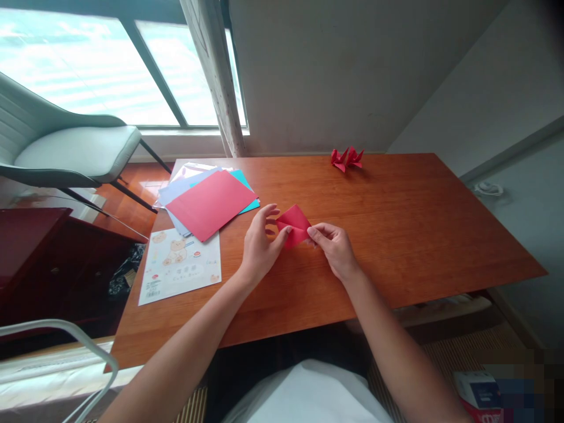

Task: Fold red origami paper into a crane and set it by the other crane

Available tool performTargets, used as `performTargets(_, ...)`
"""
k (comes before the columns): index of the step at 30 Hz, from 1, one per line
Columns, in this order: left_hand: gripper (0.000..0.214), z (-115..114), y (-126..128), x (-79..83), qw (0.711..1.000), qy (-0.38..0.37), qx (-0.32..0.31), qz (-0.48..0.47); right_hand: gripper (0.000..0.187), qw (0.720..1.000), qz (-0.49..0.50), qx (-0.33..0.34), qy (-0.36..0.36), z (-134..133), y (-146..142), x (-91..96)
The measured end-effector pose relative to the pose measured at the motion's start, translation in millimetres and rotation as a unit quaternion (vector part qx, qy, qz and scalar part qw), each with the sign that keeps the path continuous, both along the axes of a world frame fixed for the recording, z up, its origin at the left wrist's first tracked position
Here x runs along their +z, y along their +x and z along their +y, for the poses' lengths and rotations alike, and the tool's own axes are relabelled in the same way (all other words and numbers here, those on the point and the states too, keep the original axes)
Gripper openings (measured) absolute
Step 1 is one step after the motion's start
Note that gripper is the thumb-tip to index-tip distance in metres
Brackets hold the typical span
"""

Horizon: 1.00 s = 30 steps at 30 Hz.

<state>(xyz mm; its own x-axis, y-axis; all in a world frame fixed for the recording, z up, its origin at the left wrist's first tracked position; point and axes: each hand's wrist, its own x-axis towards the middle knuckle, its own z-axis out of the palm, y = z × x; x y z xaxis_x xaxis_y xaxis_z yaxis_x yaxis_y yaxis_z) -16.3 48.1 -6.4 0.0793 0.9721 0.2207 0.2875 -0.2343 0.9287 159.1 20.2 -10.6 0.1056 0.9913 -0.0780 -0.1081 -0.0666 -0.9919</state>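
A small piece of folded red paper (294, 217), roughly diamond-shaped with a crease across it, is held up between my hands over the front middle of the table. My left hand (263, 238) grips its left side, thumb in front and the other fingers curled at the edge and behind. On the right corner, my right hand (331, 244) pinches the paper between thumb and fingers. The back of the folded paper is hidden from me. Near the table's far edge sit red origami figures (347, 159) with pointed parts.
A stack of coloured sheets, red (212, 204) on top, lies on the table's left side. Nearer me is a white sheet with bear drawings (180, 264). The wooden table (423, 235) meets a wall behind. A chair (74, 153) stands left by the window.
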Motion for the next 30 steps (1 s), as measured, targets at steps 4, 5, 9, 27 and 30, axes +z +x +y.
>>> performTargets(4,0.059,-3,1,-0.6,0.993,0.059,-0.05,0.087,0.025,0.999,-0.012,-0.012,0.027,0,0,-1.9)
performTargets(5,0.063,-4,1,-0.6,0.99,0.068,-0.062,0.107,0.024,0.999,-0.028,-0.013,0.037,0,0,-2.0)
performTargets(9,0.062,-3,0,-0.7,0.977,0.099,-0.069,0.177,0.026,0.989,-0.128,-0.024,0.067,-2,0,-1.7)
performTargets(27,0.067,-7,4,-6.6,0.937,0.119,-0.106,0.31,0.016,0.937,-0.321,-0.068,0.118,0,-1,-11.2)
performTargets(30,0.061,-6,3,-5.7,0.94,0.108,-0.11,0.306,0.018,0.958,-0.262,-0.05,0.104,0,-1,-10.8)
